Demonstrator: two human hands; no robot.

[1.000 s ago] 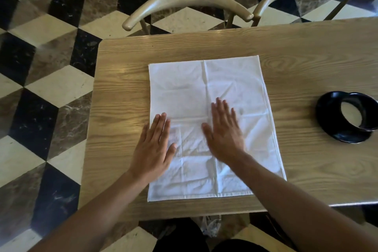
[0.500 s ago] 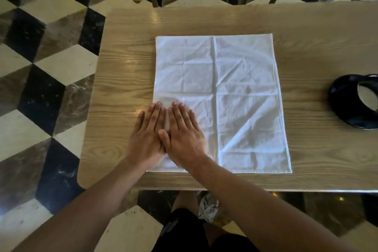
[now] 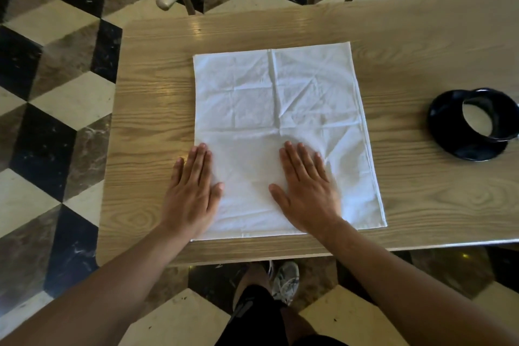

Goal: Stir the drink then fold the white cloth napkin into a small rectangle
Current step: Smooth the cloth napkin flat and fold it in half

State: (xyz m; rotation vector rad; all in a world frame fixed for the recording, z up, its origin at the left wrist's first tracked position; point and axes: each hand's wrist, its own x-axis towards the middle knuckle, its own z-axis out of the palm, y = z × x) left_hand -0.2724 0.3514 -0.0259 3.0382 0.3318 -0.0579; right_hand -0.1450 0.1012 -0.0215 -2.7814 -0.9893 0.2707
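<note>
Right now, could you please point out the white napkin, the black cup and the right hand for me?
white napkin (image 3: 269, 98): head view, on its creased upper middle.
black cup (image 3: 449, 121): head view, on its dark left outer wall.
right hand (image 3: 306, 191): head view, on the back of the hand.

Bare arms, dark shorts, a pale sneaker

The left hand (image 3: 191, 194) and right hand (image 3: 306, 194) are bare, without rings or watch, and both forearms are sleeveless. Below the table (image 3: 151, 109) edge show black shorts (image 3: 252, 320) and one grey-white laced sneaker (image 3: 286, 281).
</note>
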